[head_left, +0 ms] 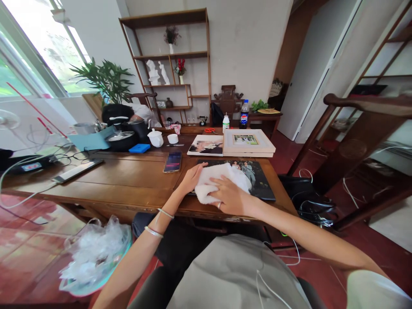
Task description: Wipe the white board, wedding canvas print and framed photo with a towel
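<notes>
A dark photo panel with a picture of people lies flat on the wooden table in front of me. On it rests a bunched white fluffy cloth, which covers much of the picture. My right hand presses on the cloth with its fingers spread over it, and a ring shows on one finger. My left hand lies at the panel's left edge beside the cloth, its fingers stretched out. Whether its fingertips touch the cloth I cannot tell.
Behind the panel lie a photo print and a white framed picture. A phone is left of my hands. Further back stand a white teapot and a cola bottle. A bin of plastic bags sits on the floor.
</notes>
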### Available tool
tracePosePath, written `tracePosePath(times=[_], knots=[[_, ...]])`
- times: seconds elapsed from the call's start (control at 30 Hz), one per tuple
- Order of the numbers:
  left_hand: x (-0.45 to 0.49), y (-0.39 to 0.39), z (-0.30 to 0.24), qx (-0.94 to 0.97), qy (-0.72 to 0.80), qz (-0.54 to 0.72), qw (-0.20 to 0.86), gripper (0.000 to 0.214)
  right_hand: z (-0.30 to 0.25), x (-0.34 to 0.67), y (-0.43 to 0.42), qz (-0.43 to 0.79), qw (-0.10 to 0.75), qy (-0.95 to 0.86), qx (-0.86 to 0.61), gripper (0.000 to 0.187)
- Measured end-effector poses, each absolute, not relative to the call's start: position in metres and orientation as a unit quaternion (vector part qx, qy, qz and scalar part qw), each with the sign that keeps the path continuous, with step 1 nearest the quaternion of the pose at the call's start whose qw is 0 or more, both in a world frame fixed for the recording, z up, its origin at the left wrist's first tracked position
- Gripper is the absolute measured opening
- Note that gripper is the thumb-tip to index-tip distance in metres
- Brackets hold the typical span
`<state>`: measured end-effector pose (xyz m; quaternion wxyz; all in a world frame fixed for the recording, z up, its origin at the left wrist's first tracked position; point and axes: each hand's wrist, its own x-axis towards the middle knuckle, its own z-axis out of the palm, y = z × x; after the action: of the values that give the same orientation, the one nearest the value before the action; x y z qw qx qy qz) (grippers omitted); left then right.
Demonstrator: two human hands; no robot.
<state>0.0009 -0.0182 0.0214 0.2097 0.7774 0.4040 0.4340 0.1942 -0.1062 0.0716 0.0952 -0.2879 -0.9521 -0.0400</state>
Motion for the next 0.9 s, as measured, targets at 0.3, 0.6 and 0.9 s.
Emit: tracePosePath(times=[0.3, 0.6, 0.9], knots=[[0.001, -0.02, 0.022, 0.81, 0.391, 0.406, 0.162, 0.028, 0.094, 0.229, -0.123, 0.06, 0.113, -0.939, -0.319, 0.031], [-0.001, -0.016, 0.017, 0.818, 0.374, 0.406, 0.162, 0.025, 0.08, 0.237, -0.033, 0.019, 0.132, -0.862, -0.489, 0.042], [-0.002, -0.014, 0.017, 0.826, 0.382, 0.395, 0.12, 0.022, 0.084, 0.171, 0.014, 0.071, 0.159, -0.872, -0.457, 0.047]])
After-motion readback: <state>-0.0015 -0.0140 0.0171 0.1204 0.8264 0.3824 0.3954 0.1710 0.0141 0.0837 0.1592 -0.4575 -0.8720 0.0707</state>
